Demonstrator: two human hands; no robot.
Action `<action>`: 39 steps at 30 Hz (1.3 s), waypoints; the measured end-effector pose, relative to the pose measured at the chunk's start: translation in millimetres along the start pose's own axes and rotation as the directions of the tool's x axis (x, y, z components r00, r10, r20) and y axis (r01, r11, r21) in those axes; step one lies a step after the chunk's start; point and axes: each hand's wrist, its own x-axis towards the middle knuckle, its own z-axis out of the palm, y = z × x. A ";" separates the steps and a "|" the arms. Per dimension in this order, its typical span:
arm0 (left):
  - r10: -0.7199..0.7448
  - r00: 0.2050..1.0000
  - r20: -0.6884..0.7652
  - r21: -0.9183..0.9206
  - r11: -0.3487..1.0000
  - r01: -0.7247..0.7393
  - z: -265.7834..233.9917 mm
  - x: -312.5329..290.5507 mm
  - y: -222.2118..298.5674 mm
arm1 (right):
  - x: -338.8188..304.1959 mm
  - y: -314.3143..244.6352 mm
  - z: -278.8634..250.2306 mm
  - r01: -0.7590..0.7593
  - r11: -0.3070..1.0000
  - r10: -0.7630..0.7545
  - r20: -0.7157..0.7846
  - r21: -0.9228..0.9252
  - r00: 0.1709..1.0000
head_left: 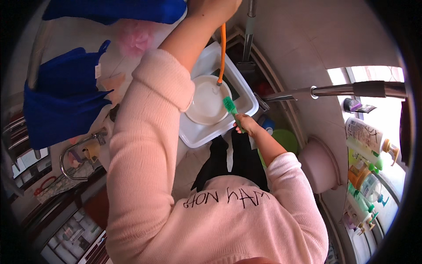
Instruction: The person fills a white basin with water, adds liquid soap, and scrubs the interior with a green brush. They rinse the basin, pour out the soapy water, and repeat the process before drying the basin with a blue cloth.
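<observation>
My right hand (247, 124) is closed around the handle of a green scrubbing brush (229, 104), its bristle head at the right rim of a round white basin (203, 104). The basin sits inside a larger white rectangular sink (193, 136). An orange hose (223, 53) hangs down to the basin, its metal end just above the basin's inside. My left arm reaches up and forward; my left hand (214, 9) is at the top edge, in front of the hose's upper part. Its fingers are cut off from view.
Blue cloths (66, 94) hang at the left near a pink bath puff (135, 38). On the right, a metal rail (334, 91) crosses beside a sill with several pump bottles (362, 134). A pink tub (318, 165) and a green basin (285, 143) stand below.
</observation>
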 end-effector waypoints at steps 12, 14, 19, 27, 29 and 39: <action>-0.592 0.665 0.455 -0.457 0.485 0.745 38.6 -318.3 20.3 | 136.7 4.8 22.2 -0.063 0.998 0.063 -0.034 0.017 0.997; -0.688 0.449 0.570 -0.391 0.254 0.885 30.5 -368.7 38.7 | 145.8 4.9 24.7 -0.007 0.999 0.010 -0.056 0.042 0.998; -0.669 0.284 0.687 -0.333 0.058 0.941 16.5 -432.8 73.0 | 120.1 7.8 24.1 0.061 0.998 -0.061 -0.119 -0.003 0.991; -0.622 0.250 0.742 -0.390 -0.096 0.916 31.3 -441.9 90.4 | 122.2 11.5 17.5 0.025 0.985 -0.063 -0.219 -0.171 0.974; -0.611 0.225 0.759 -0.380 -0.135 0.915 35.8 -446.4 97.5 | 141.0 -8.7 33.6 0.055 0.997 -0.064 -0.184 -0.055 0.981; -0.561 0.108 0.820 -0.325 -0.302 0.896 36.4 -508.3 137.3 | 224.0 -35.5 47.5 0.027 0.900 0.037 -0.138 0.434 0.990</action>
